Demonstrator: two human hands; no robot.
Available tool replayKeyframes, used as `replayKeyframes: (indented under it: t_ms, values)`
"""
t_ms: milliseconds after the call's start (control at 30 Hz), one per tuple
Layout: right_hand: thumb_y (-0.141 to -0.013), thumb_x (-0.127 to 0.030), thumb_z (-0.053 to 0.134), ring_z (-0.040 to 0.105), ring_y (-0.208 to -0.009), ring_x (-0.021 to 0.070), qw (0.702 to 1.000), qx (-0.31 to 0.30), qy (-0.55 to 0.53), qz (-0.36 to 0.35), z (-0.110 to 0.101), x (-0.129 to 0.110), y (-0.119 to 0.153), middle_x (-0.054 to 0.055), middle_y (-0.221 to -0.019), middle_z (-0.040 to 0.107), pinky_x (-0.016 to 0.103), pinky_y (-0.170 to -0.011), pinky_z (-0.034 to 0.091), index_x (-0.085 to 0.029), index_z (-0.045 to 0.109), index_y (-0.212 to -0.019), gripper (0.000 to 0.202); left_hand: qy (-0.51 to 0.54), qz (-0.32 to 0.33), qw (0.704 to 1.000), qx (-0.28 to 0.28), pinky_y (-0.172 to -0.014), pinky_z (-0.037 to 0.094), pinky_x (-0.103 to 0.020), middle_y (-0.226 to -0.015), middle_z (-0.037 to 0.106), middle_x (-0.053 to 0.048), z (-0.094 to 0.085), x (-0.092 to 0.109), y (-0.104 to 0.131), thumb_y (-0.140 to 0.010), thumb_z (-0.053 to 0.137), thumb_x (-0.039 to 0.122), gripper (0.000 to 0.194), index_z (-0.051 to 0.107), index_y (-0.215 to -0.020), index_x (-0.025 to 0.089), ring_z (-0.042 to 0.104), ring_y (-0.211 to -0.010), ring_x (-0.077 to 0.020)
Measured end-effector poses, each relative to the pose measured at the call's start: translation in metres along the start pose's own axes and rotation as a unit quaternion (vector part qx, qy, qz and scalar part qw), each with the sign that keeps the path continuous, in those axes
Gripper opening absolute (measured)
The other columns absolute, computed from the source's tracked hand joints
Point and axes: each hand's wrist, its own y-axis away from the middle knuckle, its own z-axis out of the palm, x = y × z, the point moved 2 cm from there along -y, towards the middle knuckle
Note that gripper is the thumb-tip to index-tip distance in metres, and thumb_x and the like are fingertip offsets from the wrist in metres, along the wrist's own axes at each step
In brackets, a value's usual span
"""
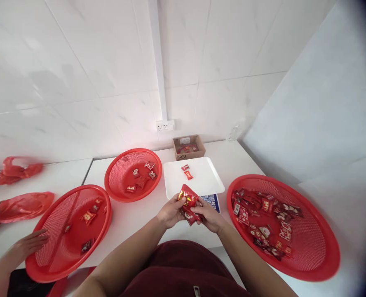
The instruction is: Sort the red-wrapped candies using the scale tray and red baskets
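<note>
In front of my body, both hands meet over the near edge of a white tray (205,173). My left hand (170,213) is closed round shiny red wrapped candies (189,203), and my right hand (210,217) grips the same bunch from the other side. How many pieces are in the bunch I cannot tell. Two small red candies (188,174) lie on the tray. The tray sits on a scale whose blue keypad (212,201) shows partly below it.
A red basket (328,247) of many candies stands at right. Two more red baskets (116,169) (101,194) hold a few at left. Behind the tray is a cardboard box (187,155) with red packets. Another person's hand (24,249) reaches the near-left basket; their other hand touches a red plastic bag (25,207).
</note>
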Motion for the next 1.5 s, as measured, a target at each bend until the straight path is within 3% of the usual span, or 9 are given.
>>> replayKeyframes:
  t_ms: [100,233,433,700,933,1067,1167,1300,1500]
  values:
    - [-0.060,-0.024,0.072,0.051,-0.045,0.0055,0.999,0.022,-0.028,0.012,0.003,0.001,-0.010,-0.005,-0.075,0.063,0.015,-0.034,0.035,-0.024,0.054,-0.095,0.039,0.086,0.017,0.994,0.064,-0.079,0.051,-0.044,-0.094,0.064,-0.004,-0.023,0.003,0.002,-0.076,0.067,0.035,0.031,0.054,-0.101,0.021,0.063,-0.082,-0.0182]
    - [-0.059,-0.024,0.074,0.058,-0.055,0.0081,0.986,0.140,-0.088,-0.004,-0.009,-0.013,-0.027,-0.006,-0.075,0.063,0.016,-0.040,0.043,-0.027,0.052,-0.090,0.038,0.145,0.033,0.980,0.131,-0.085,0.050,-0.040,-0.097,0.064,-0.003,-0.048,0.009,0.010,-0.081,0.062,0.028,0.027,0.053,-0.106,0.021,0.063,-0.084,-0.0151]
    - [-0.059,-0.023,0.076,0.064,-0.070,0.0115,0.971,0.167,-0.143,-0.094,-0.020,-0.040,-0.061,-0.006,-0.080,0.065,0.027,-0.064,0.057,-0.028,0.051,-0.091,0.041,0.149,0.010,0.977,0.154,-0.077,0.051,-0.029,-0.094,0.066,-0.004,-0.072,0.005,0.032,-0.080,0.064,0.023,0.029,0.053,-0.106,0.019,0.064,-0.076,-0.0117]
    - [-0.058,-0.025,0.080,0.062,-0.059,0.0111,0.962,0.243,-0.098,-0.078,-0.050,-0.037,-0.070,-0.005,-0.069,0.063,0.024,-0.053,0.056,-0.025,0.051,-0.086,0.040,0.132,-0.011,0.979,0.157,-0.075,0.050,-0.029,-0.096,0.066,-0.004,-0.086,-0.009,0.051,-0.078,0.065,0.024,0.033,0.053,-0.108,0.020,0.064,-0.076,-0.0127]
    - [-0.060,-0.022,0.079,0.063,-0.058,0.0100,0.963,0.231,-0.127,-0.061,-0.050,-0.037,-0.062,-0.004,-0.067,0.066,0.018,-0.049,0.054,-0.025,0.053,-0.085,0.036,0.100,0.007,0.989,0.107,-0.082,0.049,-0.032,-0.108,0.063,-0.009,-0.063,0.013,0.027,-0.080,0.060,0.021,0.036,0.050,-0.115,0.018,0.063,-0.084,-0.0148]
    - [-0.061,-0.020,0.078,0.063,-0.059,0.0095,0.958,0.239,-0.148,-0.056,-0.049,-0.038,-0.053,-0.004,-0.068,0.066,0.016,-0.046,0.053,-0.025,0.054,-0.084,0.033,0.062,0.012,0.993,0.102,-0.086,0.048,-0.038,-0.122,0.055,-0.010,-0.041,0.033,0.000,-0.080,0.061,0.031,0.058,0.034,-0.132,0.027,0.061,-0.093,-0.0181]
    - [-0.061,-0.022,0.078,0.065,-0.065,0.0108,0.956,0.251,-0.136,-0.061,-0.048,-0.038,-0.042,-0.004,-0.072,0.067,0.016,-0.045,0.052,-0.026,0.054,-0.085,0.034,-0.001,-0.049,0.987,0.150,-0.084,0.048,-0.041,-0.123,0.052,-0.012,-0.042,0.025,-0.007,-0.077,0.064,0.035,0.066,0.029,-0.134,0.028,0.060,-0.095,-0.0202]
    - [-0.062,-0.029,0.078,0.064,-0.065,0.0112,0.965,0.251,-0.063,-0.047,-0.036,-0.030,-0.024,-0.004,-0.075,0.065,0.016,-0.043,0.048,-0.027,0.055,-0.089,0.036,-0.046,-0.103,0.990,0.087,-0.082,0.048,-0.039,-0.109,0.058,-0.010,-0.048,0.000,0.004,-0.077,0.064,0.040,0.044,0.049,-0.113,0.019,0.061,-0.086,-0.0179]
    - [-0.068,-0.035,0.069,0.053,-0.052,0.0073,0.986,0.102,0.130,-0.015,0.013,-0.004,-0.001,-0.003,-0.078,0.061,0.020,-0.045,0.045,-0.026,0.055,-0.102,0.037,-0.061,-0.102,0.993,0.022,-0.082,0.046,-0.040,-0.105,0.059,-0.006,-0.038,-0.015,0.021,-0.073,0.065,0.049,0.042,0.053,-0.102,0.022,0.060,-0.088,-0.0182]
